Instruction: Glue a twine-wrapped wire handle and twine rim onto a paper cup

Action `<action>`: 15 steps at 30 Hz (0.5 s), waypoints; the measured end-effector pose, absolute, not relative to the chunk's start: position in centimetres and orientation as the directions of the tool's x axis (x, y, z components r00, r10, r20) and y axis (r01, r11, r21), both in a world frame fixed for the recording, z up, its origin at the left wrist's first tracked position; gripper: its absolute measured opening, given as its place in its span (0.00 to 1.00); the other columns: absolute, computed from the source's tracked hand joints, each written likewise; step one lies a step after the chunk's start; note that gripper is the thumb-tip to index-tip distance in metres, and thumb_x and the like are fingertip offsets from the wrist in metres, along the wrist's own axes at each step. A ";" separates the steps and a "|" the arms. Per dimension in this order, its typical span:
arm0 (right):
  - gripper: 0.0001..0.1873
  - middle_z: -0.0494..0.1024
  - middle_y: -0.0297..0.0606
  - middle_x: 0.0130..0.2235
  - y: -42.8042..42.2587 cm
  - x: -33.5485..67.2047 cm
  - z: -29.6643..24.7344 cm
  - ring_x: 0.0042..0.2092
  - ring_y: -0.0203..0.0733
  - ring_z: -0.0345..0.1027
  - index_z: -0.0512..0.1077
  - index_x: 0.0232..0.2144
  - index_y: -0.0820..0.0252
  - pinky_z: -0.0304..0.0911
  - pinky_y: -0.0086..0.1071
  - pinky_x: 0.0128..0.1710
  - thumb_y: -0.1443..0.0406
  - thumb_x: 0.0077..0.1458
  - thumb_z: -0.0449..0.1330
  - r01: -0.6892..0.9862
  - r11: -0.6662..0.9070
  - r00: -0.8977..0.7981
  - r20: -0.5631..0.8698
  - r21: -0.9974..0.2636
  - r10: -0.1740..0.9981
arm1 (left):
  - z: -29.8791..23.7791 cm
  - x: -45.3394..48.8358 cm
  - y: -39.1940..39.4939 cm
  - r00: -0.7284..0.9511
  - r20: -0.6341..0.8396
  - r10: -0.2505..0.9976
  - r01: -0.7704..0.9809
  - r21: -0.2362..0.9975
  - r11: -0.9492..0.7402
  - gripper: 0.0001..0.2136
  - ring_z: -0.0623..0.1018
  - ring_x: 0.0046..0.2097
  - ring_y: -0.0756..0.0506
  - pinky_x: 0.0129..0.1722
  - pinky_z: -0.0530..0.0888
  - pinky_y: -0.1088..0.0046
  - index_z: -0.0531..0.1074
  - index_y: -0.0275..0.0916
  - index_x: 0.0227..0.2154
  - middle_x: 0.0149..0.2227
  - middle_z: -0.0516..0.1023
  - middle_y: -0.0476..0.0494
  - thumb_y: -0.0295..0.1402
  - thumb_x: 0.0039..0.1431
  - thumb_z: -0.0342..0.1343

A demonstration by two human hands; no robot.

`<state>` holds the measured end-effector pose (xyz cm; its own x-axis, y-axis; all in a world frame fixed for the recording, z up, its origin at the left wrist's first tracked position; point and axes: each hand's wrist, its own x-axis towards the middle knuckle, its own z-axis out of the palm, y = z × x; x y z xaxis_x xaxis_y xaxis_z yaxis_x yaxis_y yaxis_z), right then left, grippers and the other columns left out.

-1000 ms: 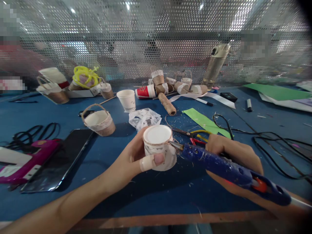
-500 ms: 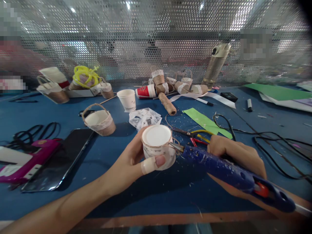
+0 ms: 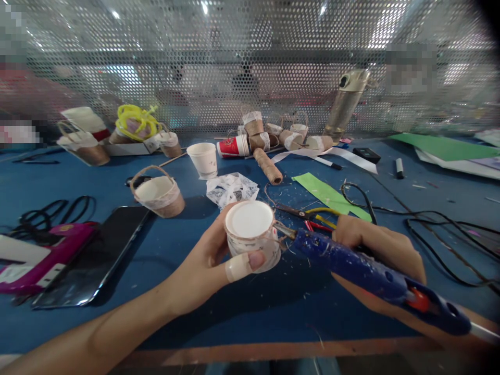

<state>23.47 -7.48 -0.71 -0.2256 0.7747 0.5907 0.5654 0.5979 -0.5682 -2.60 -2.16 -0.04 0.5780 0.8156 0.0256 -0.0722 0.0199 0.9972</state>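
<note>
My left hand (image 3: 213, 260) is wrapped round a small white paper cup (image 3: 252, 234), held upside down above the blue table, with a bandaged thumb across its front. Thin twine circles the cup just under its top rim. My right hand (image 3: 380, 250) grips a blue hot glue gun (image 3: 367, 273). The gun's metal nozzle touches the cup's right side at the twine. Scissors with yellow and red handles (image 3: 314, 216) lie just behind the nozzle.
A twine-handled cup basket (image 3: 158, 192), a plain white cup (image 3: 203, 159), crumpled lace (image 3: 230, 188), a twine spool (image 3: 267, 165) and green paper (image 3: 328, 195) lie behind. A black phone (image 3: 94, 255) and pink case (image 3: 42, 255) sit left. Black cables (image 3: 429, 219) trail right. Perforated metal screen (image 3: 250, 62) at back.
The cup has shifted slightly left and up in my left hand, and the glue gun followed, its nozzle staying at the cup's side.
</note>
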 end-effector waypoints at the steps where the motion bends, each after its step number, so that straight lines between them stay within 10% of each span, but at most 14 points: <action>1: 0.15 0.64 0.29 0.25 -7.4 23.4 -0.7 0.26 0.34 0.59 0.58 0.25 0.55 0.50 0.32 0.25 0.74 0.52 0.61 0.565 0.601 -0.225 0.595 -0.565 0.771 | -0.1 -2.6 -2.1 0.576 0.029 0.817 -0.072 0.997 0.015 0.26 0.73 0.56 0.37 0.55 0.70 0.65 0.66 0.45 0.57 0.54 0.76 0.42 0.34 0.57 0.64; 15: 0.17 0.63 0.28 0.25 -7.3 23.4 -0.6 0.26 0.33 0.59 0.58 0.25 0.55 0.50 0.31 0.25 0.76 0.51 0.62 0.568 0.613 -0.251 0.594 -0.549 0.764 | 0.0 -2.6 -2.2 0.557 0.018 0.830 -0.047 0.999 0.010 0.26 0.74 0.54 0.38 0.54 0.70 0.65 0.66 0.45 0.58 0.53 0.76 0.42 0.35 0.57 0.64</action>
